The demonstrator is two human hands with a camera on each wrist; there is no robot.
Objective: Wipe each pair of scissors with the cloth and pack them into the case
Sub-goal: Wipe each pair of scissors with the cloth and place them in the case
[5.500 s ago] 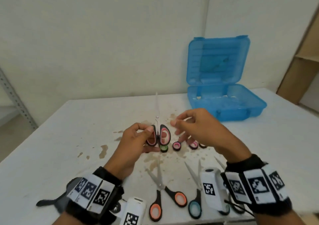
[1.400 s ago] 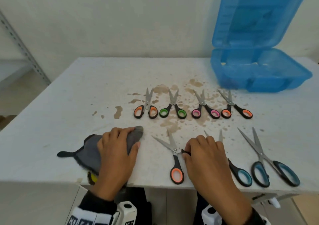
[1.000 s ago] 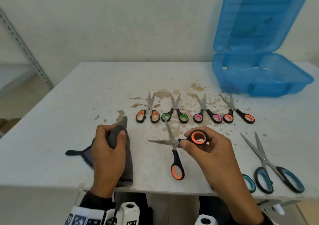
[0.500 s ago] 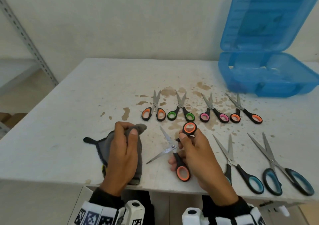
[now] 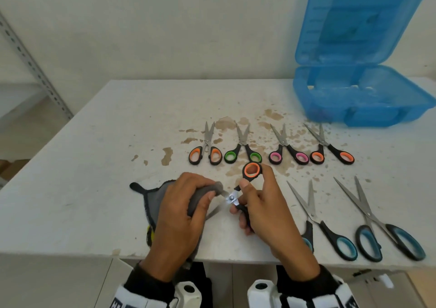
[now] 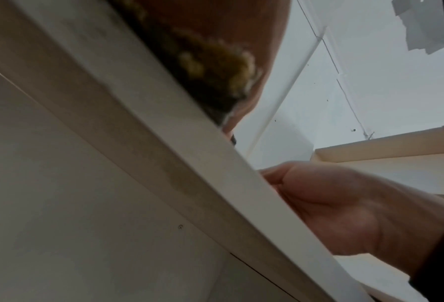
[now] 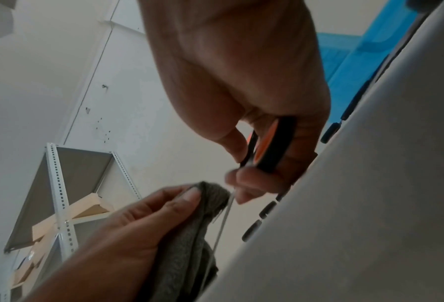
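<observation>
In the right hand, orange-handled scissors, blades splayed open

From below the table edge, the right hand grips the orange-and-black scissors by the handle, fingers curled round it. A thin steel blade runs down from the handle. The left hand holds a grey cloth, folded over the fingers, with its top touching the blade near the pivot. Dark scissor handles jut past the table edge. A blue case shows at upper right. A metal shelf stands against the white wall.
</observation>
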